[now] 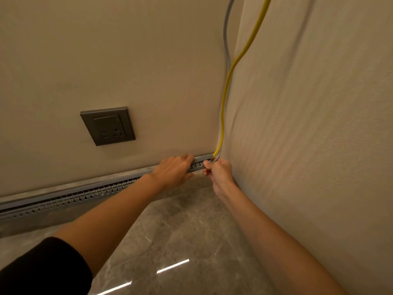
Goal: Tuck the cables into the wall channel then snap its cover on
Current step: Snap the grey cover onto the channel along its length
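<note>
Arms outstretched, left hand (172,171) grips the channel (198,162), right hand (219,171) pinches the cables (222,124).

Cables: two were counted, one yellow cable (228,77) and one grey cable (225,35). Channels: one slotted wall channel (85,196) was present. Hands: two were in view, one left hand (172,171) and one right hand (219,170). Sockets: one wall socket (107,126) was fitted. Sleeves: one black sleeve (42,267) was visible. Walls (106,50): two were in view. Light streaks (173,266) on the floor (180,231): two were counted.
</note>
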A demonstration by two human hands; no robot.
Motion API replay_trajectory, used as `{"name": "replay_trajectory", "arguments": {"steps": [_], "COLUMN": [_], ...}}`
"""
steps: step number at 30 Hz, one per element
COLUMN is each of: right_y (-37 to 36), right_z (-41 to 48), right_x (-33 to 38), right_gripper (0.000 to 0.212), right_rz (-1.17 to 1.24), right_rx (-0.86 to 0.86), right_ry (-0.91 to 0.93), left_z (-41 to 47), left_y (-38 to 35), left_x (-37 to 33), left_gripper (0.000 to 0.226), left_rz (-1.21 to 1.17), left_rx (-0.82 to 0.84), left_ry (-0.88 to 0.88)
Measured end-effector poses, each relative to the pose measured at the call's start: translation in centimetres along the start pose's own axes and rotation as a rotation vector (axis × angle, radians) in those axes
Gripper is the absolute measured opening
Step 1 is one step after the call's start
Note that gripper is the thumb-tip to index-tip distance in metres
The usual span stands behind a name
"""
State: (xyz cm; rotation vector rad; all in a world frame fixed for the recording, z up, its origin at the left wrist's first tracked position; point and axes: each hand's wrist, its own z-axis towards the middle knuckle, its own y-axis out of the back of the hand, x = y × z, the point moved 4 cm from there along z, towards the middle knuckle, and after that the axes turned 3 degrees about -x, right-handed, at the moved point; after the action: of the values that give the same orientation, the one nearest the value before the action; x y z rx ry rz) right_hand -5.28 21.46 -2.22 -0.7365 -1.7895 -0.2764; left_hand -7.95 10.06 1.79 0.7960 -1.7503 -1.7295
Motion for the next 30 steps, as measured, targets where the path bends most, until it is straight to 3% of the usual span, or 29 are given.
{"name": "replay_trajectory", "arguments": {"steps": [6, 14, 17, 20, 22, 30], "right_y": [-0.2, -0.3, -0.4, -1.0, -2.0, -3.4], "right_z": [-0.1, 0.3, 0.3, 0.6, 0.2, 0.5], "right_x": [0.4, 0.5, -0.1, -0.7, -0.6, -0.7], "right_gripper": [0.028, 0.022, 0.017, 0.044, 0.049, 0.04], "right_rz": [0.021, 0.171, 0.459, 0.615, 0.671, 0.877], "right_rx": [0.041, 0.148, 0.162, 0.097, 0.046, -0.039], "right_ry": [0.014, -0.012, -0.111, -0.199, -0.212, -0.294], "left_z": [-0.3, 0.3, 0.6, 0.7, 0.6, 0.6], "left_y": [0.0, 1.1, 1.5, 1.4, 1.2, 1.4], "left_x": [-1.0, -0.4, 0.1, 0.4, 0.5, 1.4], "left_gripper": [0.033, 0.033, 0.034, 0.034, 0.034, 0.025], "left_rz": [0.074, 0.068, -0.007, -0.137, -0.226, -0.467], "left_rx": [-0.133, -0.068, -0.018, 0.053, 0.071, 0.041], "left_ry": [0.019, -0.019, -0.007, 0.02, 0.021, 0.07]}}
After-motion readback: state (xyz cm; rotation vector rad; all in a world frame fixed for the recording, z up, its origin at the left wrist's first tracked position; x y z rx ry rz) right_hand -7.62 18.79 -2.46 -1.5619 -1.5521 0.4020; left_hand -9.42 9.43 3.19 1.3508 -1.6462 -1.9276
